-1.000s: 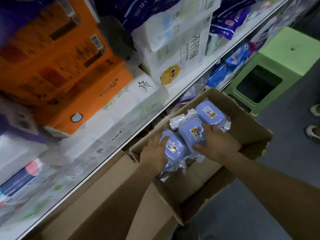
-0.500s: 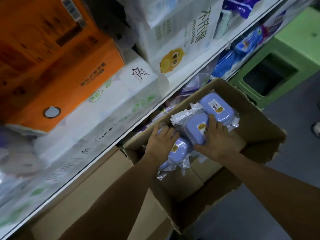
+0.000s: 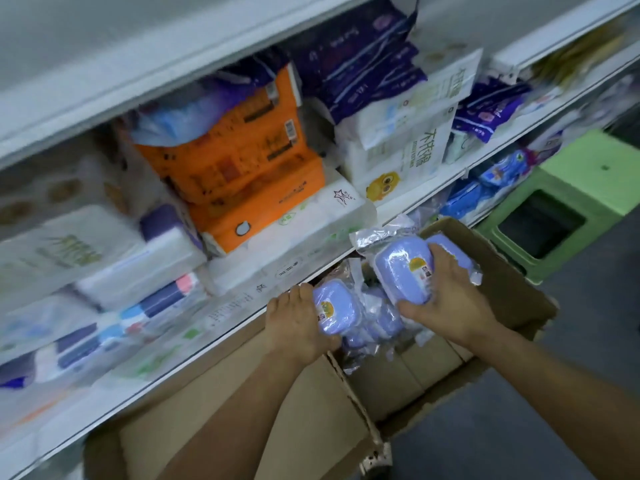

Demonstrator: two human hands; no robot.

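Note:
An open cardboard box [image 3: 512, 292] stands on the floor against the shelf. My left hand [image 3: 294, 323] grips a lilac plastic container in clear wrap [image 3: 334, 311] above the box's left side. My right hand [image 3: 446, 299] grips a second, larger lilac wrapped container [image 3: 401, 268], held above the box. Behind my right hand a third lilac container [image 3: 450, 249] peeks out. More lilac wrapped packs [image 3: 377, 323] lie in the box between my hands.
A white shelf [image 3: 242, 306] runs diagonally, stacked with orange tissue packs [image 3: 242, 168], white tissue packs [image 3: 401, 150] and purple packs [image 3: 360, 64]. A green plastic stool [image 3: 568, 188] stands right of the box. A second cardboard box [image 3: 207, 427] sits at lower left. Grey floor lies at the right.
Both hands have lifted their containers up out of the box and apart. The view has tilted upward, showing more of the shelf.

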